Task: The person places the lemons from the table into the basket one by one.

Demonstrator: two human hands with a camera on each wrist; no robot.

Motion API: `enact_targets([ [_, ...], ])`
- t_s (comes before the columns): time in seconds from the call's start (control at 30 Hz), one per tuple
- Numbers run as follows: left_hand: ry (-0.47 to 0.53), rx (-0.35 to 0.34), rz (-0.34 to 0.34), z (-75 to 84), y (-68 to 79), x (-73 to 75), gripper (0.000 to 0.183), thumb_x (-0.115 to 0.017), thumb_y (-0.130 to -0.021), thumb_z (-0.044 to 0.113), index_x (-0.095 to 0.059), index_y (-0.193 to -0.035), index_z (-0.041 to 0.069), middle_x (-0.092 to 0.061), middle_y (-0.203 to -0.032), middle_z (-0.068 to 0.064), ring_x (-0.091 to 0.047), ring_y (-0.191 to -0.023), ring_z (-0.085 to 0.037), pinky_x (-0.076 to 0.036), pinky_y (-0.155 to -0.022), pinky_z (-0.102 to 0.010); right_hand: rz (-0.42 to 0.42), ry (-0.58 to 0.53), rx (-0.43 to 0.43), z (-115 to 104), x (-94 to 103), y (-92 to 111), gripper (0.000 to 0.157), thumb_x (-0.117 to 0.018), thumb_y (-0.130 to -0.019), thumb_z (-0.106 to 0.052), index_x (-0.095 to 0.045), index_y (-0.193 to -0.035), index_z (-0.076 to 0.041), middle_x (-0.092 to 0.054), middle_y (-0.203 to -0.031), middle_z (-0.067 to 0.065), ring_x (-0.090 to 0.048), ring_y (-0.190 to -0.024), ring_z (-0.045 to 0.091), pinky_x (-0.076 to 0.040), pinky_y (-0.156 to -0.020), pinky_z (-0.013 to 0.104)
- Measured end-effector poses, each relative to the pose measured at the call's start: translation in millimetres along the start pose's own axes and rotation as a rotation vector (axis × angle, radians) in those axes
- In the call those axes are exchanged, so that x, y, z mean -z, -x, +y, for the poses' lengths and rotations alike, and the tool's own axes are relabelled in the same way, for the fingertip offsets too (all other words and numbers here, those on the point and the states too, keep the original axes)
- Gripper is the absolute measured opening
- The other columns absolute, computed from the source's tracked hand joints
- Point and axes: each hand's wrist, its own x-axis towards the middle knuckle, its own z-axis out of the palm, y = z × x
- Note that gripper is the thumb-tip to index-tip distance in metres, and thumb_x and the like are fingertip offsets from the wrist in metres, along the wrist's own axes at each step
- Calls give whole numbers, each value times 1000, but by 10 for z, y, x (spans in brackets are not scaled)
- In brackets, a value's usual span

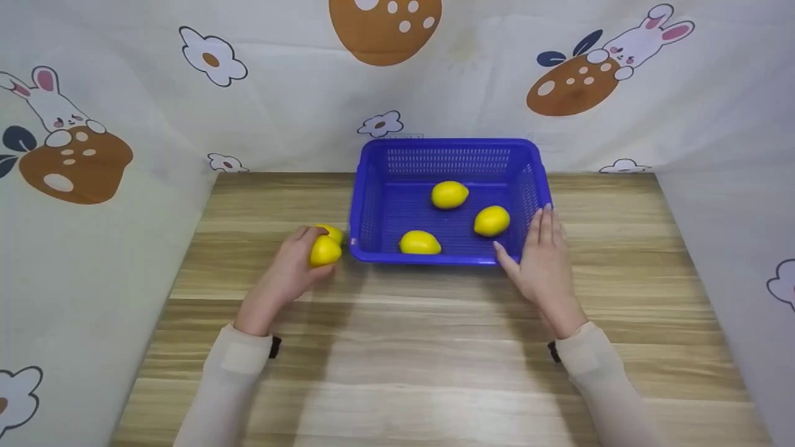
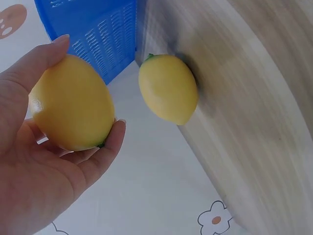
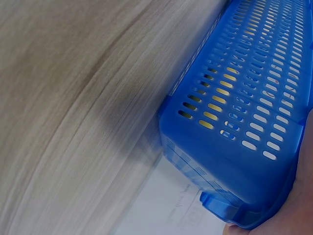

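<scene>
Pale printed cloth [image 1: 292, 105] hangs behind a wood-grain desk [image 1: 422, 385]. At the desk's 12 o'clock sits a blue basket [image 1: 459, 144] with three lemons inside: a back lemon [image 1: 449, 195] at 12, a side lemon [image 1: 492, 221] at 3, a front lemon [image 1: 420, 243] at 7. At the basket's 8 o'clock, a person's left hand [image 1: 289, 268] has its grip curled around a fourth lemon [image 2: 73, 105], thumb on one side, fingertips on the other. Just past it, at its 1 o'clock, a fifth lemon [image 2: 168, 88] lies on the desk. At the basket's 4 o'clock, the right hand [image 1: 546, 267] rests on the rim, fingers straight.

Smooth and round, the fourth lemon could slip if the fingertips loosen; a knuckle's nudge might roll the fifth away. Heavy pressure from the right hand could tip or slide the basket.
</scene>
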Motion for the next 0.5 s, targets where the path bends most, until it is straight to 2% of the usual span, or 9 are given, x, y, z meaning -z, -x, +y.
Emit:
enact_targets([
  [0.23,-9,-19,8,43,-19,49,56,-84,-85,4,-58,-133,-9,-61,-128,-29,-63,-113,-43,-55,-100,-58,3,-1,7,3,-5,-4,100,-52,-104,-55,-15,-157,22,-10,-167,42,-12,-158,54,-11,-131,58],
  [0.5,-18,-35,-5,115,-68,73,57,-86,-88,12,-58,-134,-8,-62,-128,-29,-62,-114,-43,-57,-97,-56,8,-10,7,0,-3,-3,100,-52,-104,-54,-15,-157,22,-10,-167,42,-11,-159,53,-11,-130,59],
])
